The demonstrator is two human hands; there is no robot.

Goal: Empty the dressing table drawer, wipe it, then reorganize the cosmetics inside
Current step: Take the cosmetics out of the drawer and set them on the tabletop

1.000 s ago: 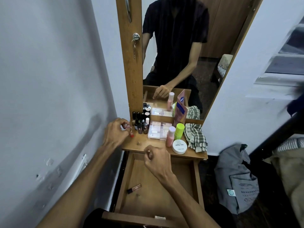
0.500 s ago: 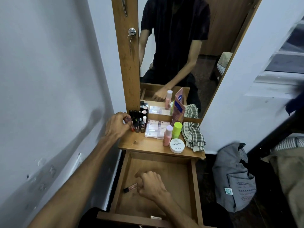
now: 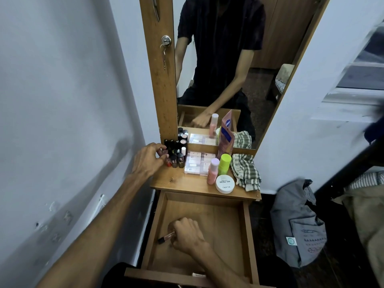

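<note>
The wooden drawer point(image 3: 247, 225) stands pulled open under the dressing table top point(image 3: 187, 183). Inside it, my right hand point(image 3: 187, 233) curls its fingers over one end of a lip gloss tube point(image 3: 165, 239) lying near the drawer's left wall. A small pale item point(image 3: 198, 274) lies at the drawer's front edge. My left hand point(image 3: 148, 160) is at the table's left side and pinches a small nail polish bottle point(image 3: 165, 151) at the edge of a cluster of nail polish bottles point(image 3: 176, 156).
On the table top are clear palette cases point(image 3: 196, 163), a pink bottle point(image 3: 213, 171), a green bottle point(image 3: 225, 164), a white round jar point(image 3: 225, 185), a pink tube point(image 3: 226, 138) and a checkered cloth point(image 3: 245, 171). A mirror point(image 3: 228, 59) rises behind. A grey bag point(image 3: 299, 225) sits on the floor at right.
My right hand dropped from the table's front edge into the drawer and closed on the lip gloss tube. My left hand carried its small bottle up to the nail polish cluster.
</note>
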